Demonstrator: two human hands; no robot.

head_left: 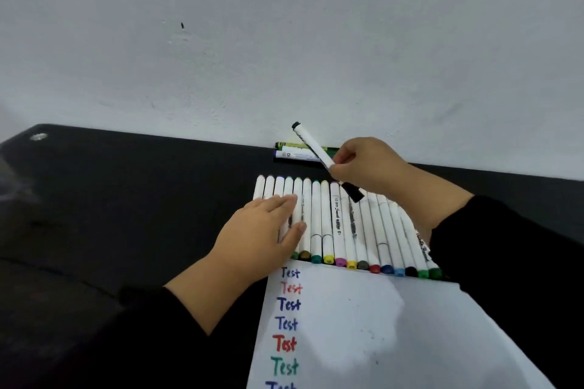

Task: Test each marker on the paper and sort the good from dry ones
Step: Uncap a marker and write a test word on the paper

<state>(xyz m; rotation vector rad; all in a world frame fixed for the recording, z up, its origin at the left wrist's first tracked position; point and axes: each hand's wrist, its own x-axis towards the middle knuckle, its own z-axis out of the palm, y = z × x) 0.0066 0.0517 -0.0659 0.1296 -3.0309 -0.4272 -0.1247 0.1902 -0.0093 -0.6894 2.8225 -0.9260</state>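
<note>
Black-capped white marker (327, 160) is pinched in the curled fingers of the right hand (363, 164), tilted, its long axis running up-left to down-right above the row of white markers (335, 221). White paper (363, 325) lies nearer. Left hand (268, 227) is laid flat on the row.

A row of markers (341, 224) lay side by side on the table (126, 199), just behind the paper (379, 325). The left hand (265, 230) rested flat on the row's left end. The right hand (366, 164) held a marker (316, 148) tilted above the row's middle. Behind, a small pile (294, 151) lay against the wall (284, 41).
</note>
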